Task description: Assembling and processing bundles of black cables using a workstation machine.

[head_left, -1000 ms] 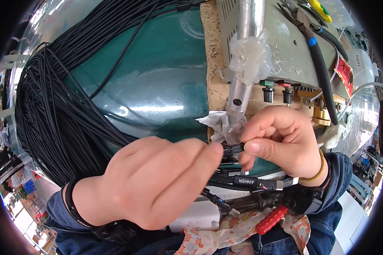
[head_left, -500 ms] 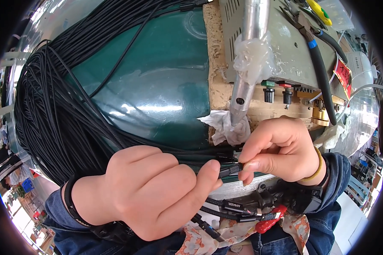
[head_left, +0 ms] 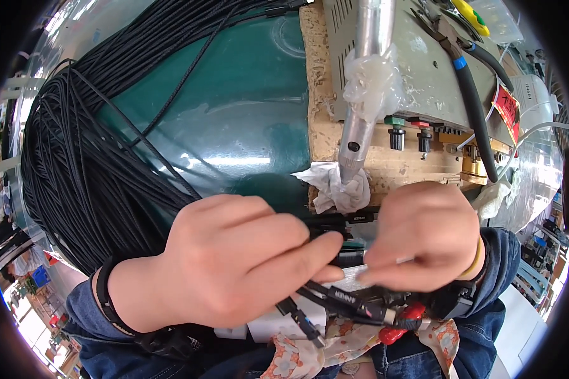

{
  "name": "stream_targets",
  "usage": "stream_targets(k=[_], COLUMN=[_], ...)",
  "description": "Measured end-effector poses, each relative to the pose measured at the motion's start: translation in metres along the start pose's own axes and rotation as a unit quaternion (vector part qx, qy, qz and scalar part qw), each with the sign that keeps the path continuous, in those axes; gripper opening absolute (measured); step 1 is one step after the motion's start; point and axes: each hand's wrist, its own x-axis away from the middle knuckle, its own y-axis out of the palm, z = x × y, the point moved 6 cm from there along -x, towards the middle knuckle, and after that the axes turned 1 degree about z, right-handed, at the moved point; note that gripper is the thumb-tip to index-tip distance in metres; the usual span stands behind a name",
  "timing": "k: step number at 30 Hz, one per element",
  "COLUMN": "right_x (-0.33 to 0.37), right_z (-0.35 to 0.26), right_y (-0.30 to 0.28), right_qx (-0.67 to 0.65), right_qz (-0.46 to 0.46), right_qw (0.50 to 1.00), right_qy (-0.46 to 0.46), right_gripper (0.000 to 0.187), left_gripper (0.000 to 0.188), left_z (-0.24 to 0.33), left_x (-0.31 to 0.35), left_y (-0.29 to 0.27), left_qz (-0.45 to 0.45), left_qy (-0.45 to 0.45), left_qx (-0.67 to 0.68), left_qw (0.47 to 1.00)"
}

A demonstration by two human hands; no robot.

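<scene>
My left hand (head_left: 246, 265) is closed, thumb and forefinger pinching a black USB cable's plug end (head_left: 351, 258) that points right. Just right of the plug, my right hand (head_left: 423, 237) is curled shut and a little blurred. A small pale glint shows between its thumb and finger, too small to name. Behind the hands lie more black cable plugs (head_left: 361, 216). Below them, several black cable ends with metal plugs (head_left: 354, 304) hang over my lap near a red wrapped piece (head_left: 406, 322). A large bundle of black braided cables (head_left: 76, 170) fills the left side.
A green mat (head_left: 234, 114) covers the middle of the table. At the right stand a grey metal box (head_left: 417, 69) with knobs and a metal tube (head_left: 354, 139) above crumpled white tissue (head_left: 338, 186). Pliers (head_left: 468, 82) with black handles lie on the box.
My right hand has turned over and drawn slightly right, off the plug it was pinching. My left hand has shifted a little right, still holding the cable. The cable ends over my lap have shifted.
</scene>
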Motion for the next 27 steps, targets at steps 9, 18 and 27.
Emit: stream_targets(k=[9, 18, 27], right_x=[0.006, 0.014, 0.014], right_z=[0.000, 0.050, 0.046], right_y=[0.001, 0.011, 0.010], right_qx=[0.039, -0.309, -0.320], right_qz=[0.061, 0.234, 0.206], right_qw=[0.997, 0.881, 0.872], right_qy=[-0.017, 0.270, 0.307], right_gripper=[0.010, 0.011, 0.011], left_gripper=[0.029, 0.033, 0.033], left_z=[-0.002, -0.011, -0.007], left_x=[0.003, 0.002, 0.002], left_y=[0.002, 0.008, 0.004], left_qz=[0.016, -0.026, -0.023], left_qy=[-0.057, -0.104, -0.095], left_qx=[-0.008, -0.123, -0.121], left_qw=[0.998, 0.987, 0.988])
